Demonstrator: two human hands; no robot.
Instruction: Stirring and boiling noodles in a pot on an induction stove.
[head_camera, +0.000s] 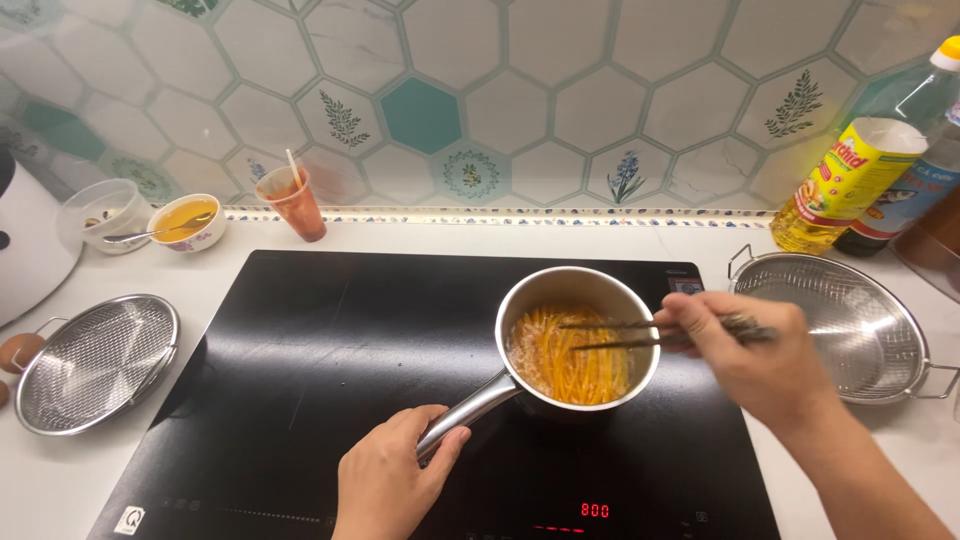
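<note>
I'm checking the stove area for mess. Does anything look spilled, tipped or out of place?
Nothing stands out. The small steel saucepan of orange strands sits upright on the black cooktop, left hand on its handle, right hand holding chopsticks.

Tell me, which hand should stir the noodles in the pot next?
Probably the right hand: it holds the chopsticks, whose tips already reach over the yellow noodles. The left hand grips the saucepan handle, steadying the saucepan.

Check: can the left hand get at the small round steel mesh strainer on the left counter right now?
Probably not at once: the left hand grips the steel saucepan's handle. Once released, the way to the small steel mesh strainer looks free across bare black cooktop.
</note>
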